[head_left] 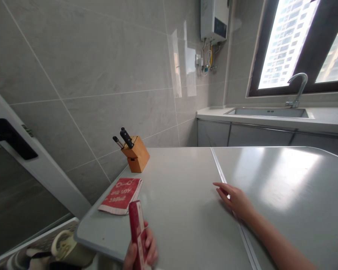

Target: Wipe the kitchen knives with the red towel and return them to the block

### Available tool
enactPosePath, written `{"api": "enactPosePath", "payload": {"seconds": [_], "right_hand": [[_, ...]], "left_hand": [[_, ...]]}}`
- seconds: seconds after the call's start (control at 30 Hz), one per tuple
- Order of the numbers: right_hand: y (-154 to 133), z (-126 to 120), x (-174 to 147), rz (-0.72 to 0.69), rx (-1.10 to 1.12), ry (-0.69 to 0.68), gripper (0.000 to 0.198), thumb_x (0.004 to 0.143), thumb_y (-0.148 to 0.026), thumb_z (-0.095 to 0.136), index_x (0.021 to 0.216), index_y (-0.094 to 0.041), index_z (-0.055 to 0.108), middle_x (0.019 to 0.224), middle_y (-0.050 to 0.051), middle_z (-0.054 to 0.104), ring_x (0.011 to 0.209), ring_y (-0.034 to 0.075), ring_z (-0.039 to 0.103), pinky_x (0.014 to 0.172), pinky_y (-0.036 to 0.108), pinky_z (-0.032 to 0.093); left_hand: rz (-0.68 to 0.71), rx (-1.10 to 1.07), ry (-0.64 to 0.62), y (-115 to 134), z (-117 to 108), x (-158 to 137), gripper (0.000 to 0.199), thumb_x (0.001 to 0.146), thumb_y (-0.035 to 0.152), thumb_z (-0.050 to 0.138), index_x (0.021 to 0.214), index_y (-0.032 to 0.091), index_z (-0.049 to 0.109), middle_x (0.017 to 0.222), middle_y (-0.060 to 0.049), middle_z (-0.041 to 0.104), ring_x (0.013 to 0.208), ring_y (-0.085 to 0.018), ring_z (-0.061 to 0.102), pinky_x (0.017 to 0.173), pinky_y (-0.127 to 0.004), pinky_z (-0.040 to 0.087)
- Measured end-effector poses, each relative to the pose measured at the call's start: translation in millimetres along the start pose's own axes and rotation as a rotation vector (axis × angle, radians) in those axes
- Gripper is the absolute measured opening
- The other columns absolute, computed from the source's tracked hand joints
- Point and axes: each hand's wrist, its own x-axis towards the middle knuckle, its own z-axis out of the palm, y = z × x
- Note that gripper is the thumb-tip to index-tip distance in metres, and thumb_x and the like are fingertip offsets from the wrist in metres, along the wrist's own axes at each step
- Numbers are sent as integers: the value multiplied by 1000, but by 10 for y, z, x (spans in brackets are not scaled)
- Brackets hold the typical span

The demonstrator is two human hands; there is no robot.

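Observation:
My left hand (149,245) is closed around a long, slim red-and-white box (136,221), held upright over the near edge of the table. What is printed on the box is too small to read. My right hand (235,200) hovers over or rests on the table near its pale centre seam, fingers stretched toward the left and nothing visible in them. Just beyond the box lies a folded red towel (122,195) with white lettering. Behind the towel, a wooden knife block (138,155) holds black-handled knives (126,137).
The grey table (180,195) has a rounded left corner and stands against a tiled wall. At its lower left are a pale mug-like container (73,247) and a door with a black handle (14,138). A counter with a sink (267,112) and faucet (298,88) lies beyond.

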Motion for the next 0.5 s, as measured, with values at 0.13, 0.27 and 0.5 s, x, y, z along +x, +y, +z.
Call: {"api": "enactPosePath", "payload": {"seconds": [0.13, 0.27, 0.5], "right_hand": [[1, -36, -3, 7, 12, 14, 32, 87, -35, 37, 108, -23, 58, 85, 5, 67, 68, 17, 61, 64, 28, 48], [-19, -49, 2, 12, 25, -5, 31, 87, -35, 37, 107, -24, 58, 86, 5, 67, 69, 17, 62, 63, 28, 48], [16, -10, 6, 0, 15, -28, 31, 87, -35, 37, 107, -24, 58, 90, 5, 67, 73, 18, 63, 67, 28, 48]], "left_hand": [[19, 170, 59, 30, 675, 139, 41, 67, 50, 65, 96, 23, 52, 63, 5, 45, 43, -6, 41, 44, -18, 33], [233, 683, 251, 43, 845, 163, 50, 63, 43, 64, 103, 20, 47, 76, -1, 57, 67, -18, 56, 63, -28, 45], [401, 1181, 366, 105, 914, 216, 58, 58, 36, 62, 110, 18, 44, 96, -8, 59, 88, -27, 57, 77, -39, 46]]}}
